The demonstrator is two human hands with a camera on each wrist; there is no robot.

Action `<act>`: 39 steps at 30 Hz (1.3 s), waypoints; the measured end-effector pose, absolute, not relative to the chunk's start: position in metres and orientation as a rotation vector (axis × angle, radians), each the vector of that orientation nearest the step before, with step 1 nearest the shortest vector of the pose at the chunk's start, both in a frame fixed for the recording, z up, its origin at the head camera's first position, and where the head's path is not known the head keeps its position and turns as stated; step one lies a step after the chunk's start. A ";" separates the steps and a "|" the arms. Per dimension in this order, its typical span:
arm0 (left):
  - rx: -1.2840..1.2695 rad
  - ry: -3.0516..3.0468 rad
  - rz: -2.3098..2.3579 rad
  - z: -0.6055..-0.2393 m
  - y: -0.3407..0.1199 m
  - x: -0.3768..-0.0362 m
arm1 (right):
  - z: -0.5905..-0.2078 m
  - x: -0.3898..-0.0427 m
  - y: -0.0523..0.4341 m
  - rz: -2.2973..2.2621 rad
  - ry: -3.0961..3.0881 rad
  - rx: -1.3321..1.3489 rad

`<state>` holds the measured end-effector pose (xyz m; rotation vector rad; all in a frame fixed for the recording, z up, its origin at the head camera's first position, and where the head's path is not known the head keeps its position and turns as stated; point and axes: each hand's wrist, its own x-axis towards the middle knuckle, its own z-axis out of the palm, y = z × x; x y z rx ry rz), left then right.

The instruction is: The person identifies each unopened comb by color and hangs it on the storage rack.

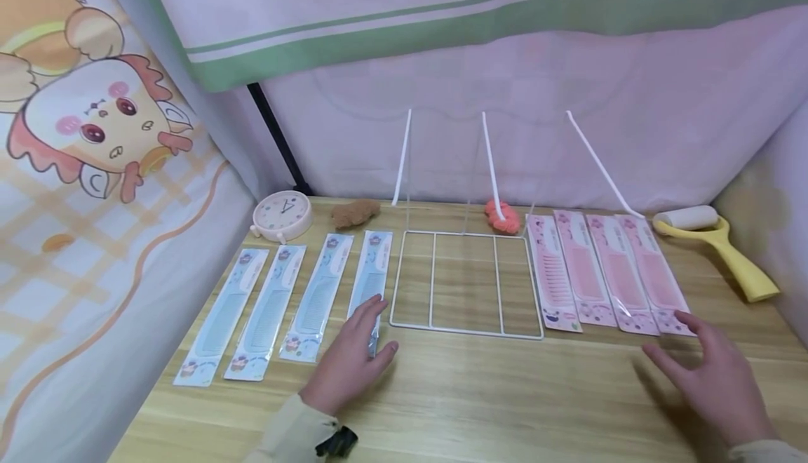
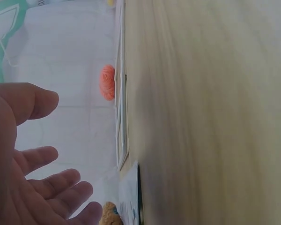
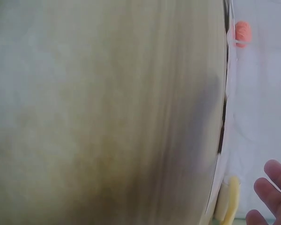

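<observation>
Several blue packaged combs lie side by side on the left of the wooden table (image 1: 505, 393), the rightmost blue comb (image 1: 372, 273) beside a white wire rack (image 1: 465, 330). Several pink packaged combs lie right of the rack, the outermost pink comb (image 1: 653, 273) furthest right. My left hand (image 1: 356, 347) lies with straight fingers on the lower end of the rightmost blue comb. My right hand (image 1: 713, 372) is spread flat just below the outermost pink comb and holds nothing. In the left wrist view the left hand (image 2: 33, 164) shows an open palm. The right wrist view catches only the right hand's fingertips (image 3: 271, 187).
At the back stand a round clock (image 1: 282, 215), a brown fluffy object (image 1: 355, 213), an orange knitted object (image 1: 503, 216) and a yellow lint roller (image 1: 726, 245). Fabric curtains wall the table on the left, back and right. Bare wood lies in front of the rack.
</observation>
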<state>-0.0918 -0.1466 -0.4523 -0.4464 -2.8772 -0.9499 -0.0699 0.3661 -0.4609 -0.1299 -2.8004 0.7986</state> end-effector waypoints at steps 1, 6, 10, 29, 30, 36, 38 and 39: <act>-0.447 -2.879 -0.964 -0.452 -0.145 -0.092 | -0.461 -0.071 0.368 0.793 -2.801 -0.129; -0.433 -2.888 -1.042 -0.453 -0.140 -0.095 | -0.463 -0.076 0.374 0.781 -2.814 -0.147; -0.423 -2.879 -1.054 -0.456 -0.136 -0.099 | -0.463 -0.080 0.381 0.810 -2.834 -0.196; -0.367 -2.899 -1.118 -0.468 -0.115 -0.109 | -0.468 -0.101 0.409 0.882 -2.963 -0.567; -0.362 -2.902 -1.115 -0.469 -0.115 -0.109 | -0.468 -0.102 0.411 0.867 -2.961 -0.552; -0.313 -2.924 -1.110 -0.469 -0.111 -0.111 | -0.473 -0.107 0.417 0.746 -2.992 -0.580; -0.290 -2.938 -1.110 -0.469 -0.110 -0.111 | -0.473 -0.110 0.417 0.722 -3.018 -0.648; -0.280 -2.946 -1.109 -0.469 -0.109 -0.111 | -0.474 -0.111 0.417 0.705 -3.033 -0.668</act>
